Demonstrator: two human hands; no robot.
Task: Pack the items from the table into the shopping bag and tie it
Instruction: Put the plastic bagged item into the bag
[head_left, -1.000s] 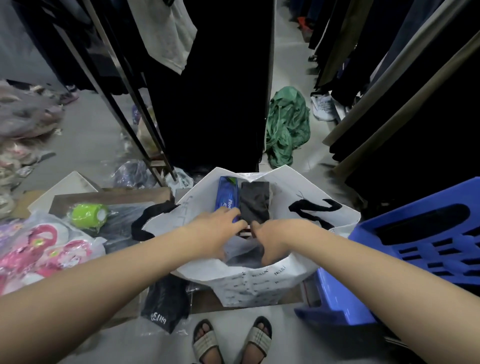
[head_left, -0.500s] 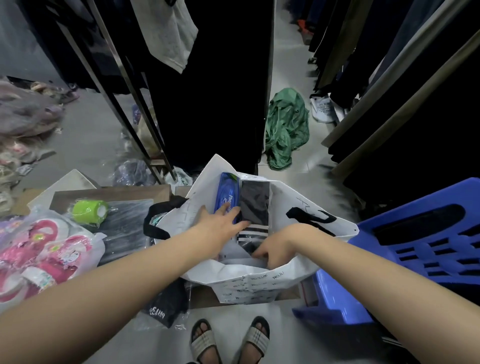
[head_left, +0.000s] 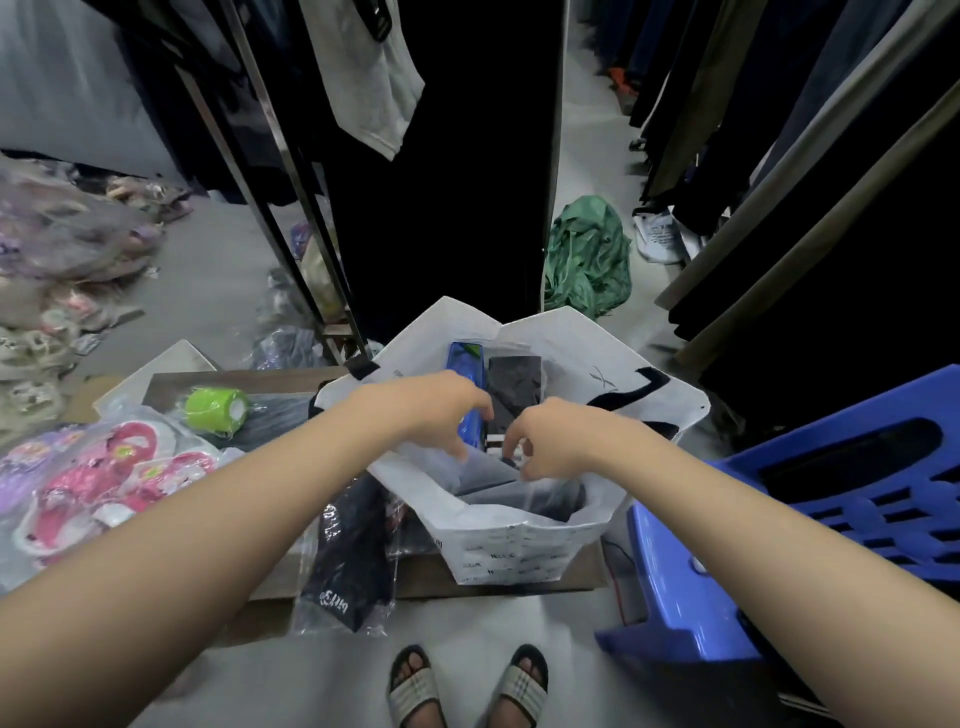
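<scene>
The white shopping bag (head_left: 519, 540) with black handles stands open on the low wooden table (head_left: 431, 574). Inside it are a blue box (head_left: 466, 358), a black sock pack (head_left: 514, 376) and a grey wrapped garment (head_left: 488, 475). My left hand (head_left: 436, 410) hovers over the bag's mouth with its fingers curled down by the blue box. My right hand (head_left: 545, 436) is beside it, with fingers loosely bent above the grey garment. Neither hand holds anything. On the table left of the bag lie a green roll (head_left: 218, 408), a black garment in clear plastic (head_left: 348, 551) and pink slippers in plastic (head_left: 104, 483).
A blue plastic stool (head_left: 831, 519) stands close on the right. Dark clothes hang on a metal rack (head_left: 291, 182) behind the bag and along the right. A green cloth (head_left: 587, 260) lies on the floor beyond. My sandalled feet (head_left: 467, 686) are below the table edge.
Both hands have come up out of the bag, where they were pressing on the packed items. The bag's mouth now stands wider open.
</scene>
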